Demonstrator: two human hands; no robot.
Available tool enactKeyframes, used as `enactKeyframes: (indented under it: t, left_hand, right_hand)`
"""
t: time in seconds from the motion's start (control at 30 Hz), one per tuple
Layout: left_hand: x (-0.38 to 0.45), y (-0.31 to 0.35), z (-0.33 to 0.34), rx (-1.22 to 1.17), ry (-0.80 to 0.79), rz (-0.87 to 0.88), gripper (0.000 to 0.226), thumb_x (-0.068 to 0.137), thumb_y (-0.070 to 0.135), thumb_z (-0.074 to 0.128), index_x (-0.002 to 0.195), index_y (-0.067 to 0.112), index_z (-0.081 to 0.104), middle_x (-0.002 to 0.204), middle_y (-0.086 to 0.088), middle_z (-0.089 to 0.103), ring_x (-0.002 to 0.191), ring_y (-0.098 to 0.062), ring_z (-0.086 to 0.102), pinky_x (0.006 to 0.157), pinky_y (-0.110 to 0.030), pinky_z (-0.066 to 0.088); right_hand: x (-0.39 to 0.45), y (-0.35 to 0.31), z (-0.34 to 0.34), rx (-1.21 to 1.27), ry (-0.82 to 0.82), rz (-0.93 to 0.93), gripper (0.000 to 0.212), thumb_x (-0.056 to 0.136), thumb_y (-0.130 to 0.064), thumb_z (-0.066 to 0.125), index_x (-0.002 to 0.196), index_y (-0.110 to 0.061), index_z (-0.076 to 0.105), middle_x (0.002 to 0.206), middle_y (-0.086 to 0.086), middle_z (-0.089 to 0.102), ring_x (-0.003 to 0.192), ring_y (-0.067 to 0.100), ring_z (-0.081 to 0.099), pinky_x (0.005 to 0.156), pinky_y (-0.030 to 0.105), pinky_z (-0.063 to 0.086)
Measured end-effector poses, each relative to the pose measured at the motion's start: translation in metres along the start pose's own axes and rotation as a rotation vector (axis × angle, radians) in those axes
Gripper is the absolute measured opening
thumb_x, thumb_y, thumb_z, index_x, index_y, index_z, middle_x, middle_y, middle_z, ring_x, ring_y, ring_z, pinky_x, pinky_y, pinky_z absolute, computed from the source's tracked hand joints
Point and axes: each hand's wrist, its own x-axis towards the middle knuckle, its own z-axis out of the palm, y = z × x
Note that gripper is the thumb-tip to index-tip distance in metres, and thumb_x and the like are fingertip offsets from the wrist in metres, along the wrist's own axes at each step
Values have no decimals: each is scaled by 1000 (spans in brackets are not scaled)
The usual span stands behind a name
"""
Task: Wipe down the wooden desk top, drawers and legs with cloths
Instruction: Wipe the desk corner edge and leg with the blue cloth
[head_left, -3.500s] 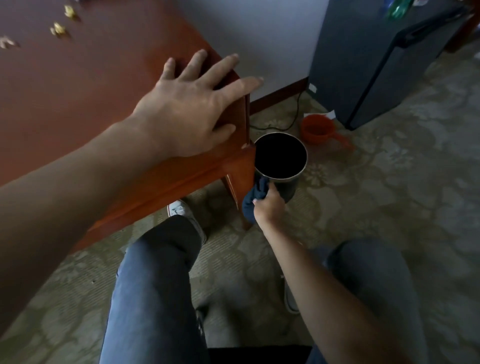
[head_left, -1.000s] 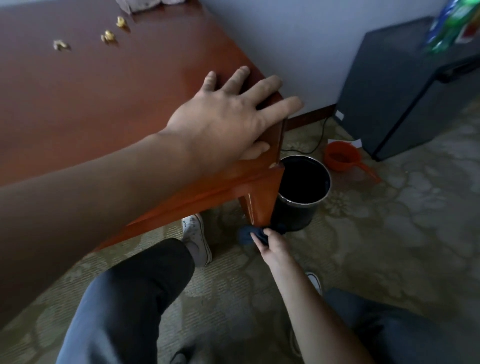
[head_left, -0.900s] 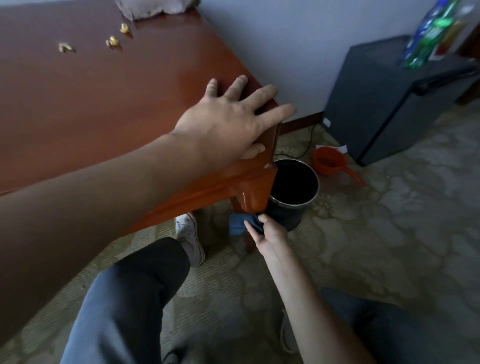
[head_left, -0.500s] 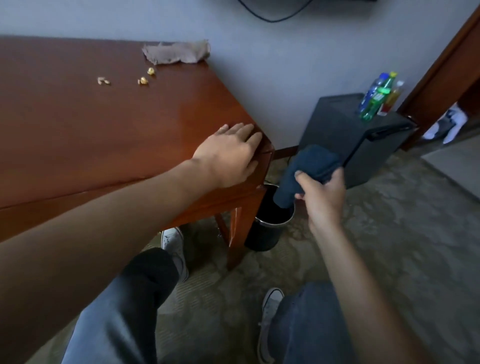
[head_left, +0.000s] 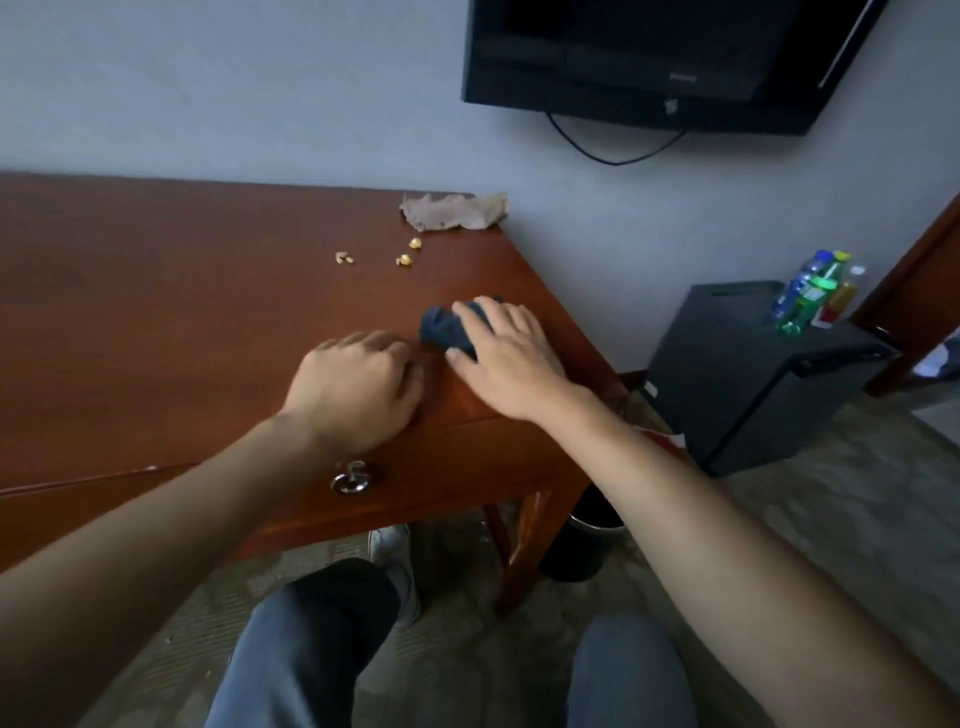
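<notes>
The right hand (head_left: 511, 358) lies flat on a dark blue cloth (head_left: 445, 327), with straight fingers pressing it onto the wooden desk (head_left: 156, 322) top near the right corner. The left hand (head_left: 358, 389) rests just beside it at the front edge, fingers curled under, holding nothing. A brown rag (head_left: 454, 210) and 3 yellow bits (head_left: 405, 259) lie farther back. A ring pull (head_left: 350, 480) hangs on the drawer (head_left: 441, 467).

Your desk top right now

You've got a reddish wooden desk (head_left: 156, 322) carrying a dark blue cloth (head_left: 447, 327), a crumpled brown cloth (head_left: 454, 210) at the back corner, and some yellowish crumbs (head_left: 405, 260).
</notes>
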Motion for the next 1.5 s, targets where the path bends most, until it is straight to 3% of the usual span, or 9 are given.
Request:
enactKeyframes:
  t: [0.07,0.13,0.3,0.43,0.57,0.83,0.97,1.2,1.5]
  left_hand:
    - [11,-29,1,-20,-28,-96,44,99,44,34,112,18,67,115,-5,69,107,-33,66,83,-43,54]
    - [27,-48,5,-71,-55,-160,37,101,39,43,124,18,63,122,-7,66,115,-34,62,88,-45,52]
    - [65,-80,20,-63,-183,-226,49,105,40,34,151,29,44,159,1,43,147,-27,36,119,-50,30]
    - [74,-90,32,-79,-263,-232,56,106,47,21,160,36,23,171,6,16,158,-23,6,126,-56,4]
    - [73,-92,33,-97,-259,-228,57,105,49,20,161,38,21,172,7,14,159,-22,3,126,-55,2]
    - [74,-90,34,-145,-215,-253,71,92,53,14,159,37,28,170,8,20,158,-20,6,127,-54,4]
    - [73,-92,33,-172,-210,-246,61,99,50,24,158,36,31,170,8,22,158,-20,7,127,-55,4]
    - [80,-106,37,-218,1,-297,36,104,35,44,132,22,63,141,3,56,136,-21,45,115,-42,31]
    - [162,-148,51,-231,-83,-356,29,104,33,56,116,7,61,125,-14,48,121,-35,45,99,-48,45]
  right_hand:
    - [1,-16,-13,165,-208,-41,65,104,-51,38,162,-33,15,170,-2,5,155,23,3,124,43,8]
    - [10,-25,-23,526,-335,-16,66,104,-35,43,163,-35,13,171,-9,3,156,13,-2,124,38,8]
    - [68,-29,-21,1035,-182,89,45,91,-4,55,131,-23,61,140,5,58,132,18,53,109,34,43]
    - [138,-15,-7,573,130,166,28,95,-8,60,116,-21,72,112,0,70,103,19,65,92,34,54]
    - [189,-23,20,249,-60,77,36,99,-28,65,135,-27,62,135,3,56,118,26,59,96,36,49]
    - [242,1,24,251,115,40,11,92,-22,75,101,-16,78,133,7,60,124,23,55,95,29,45]
    - [249,1,30,201,-52,-20,16,96,-22,70,110,-15,74,114,8,71,104,26,66,91,42,54]
    - [241,-4,31,259,47,-39,24,93,-20,74,115,-10,75,105,10,73,99,26,67,83,31,49]
    - [224,-20,28,427,79,-117,22,91,-18,76,113,-15,77,90,-2,71,84,15,65,80,27,50]
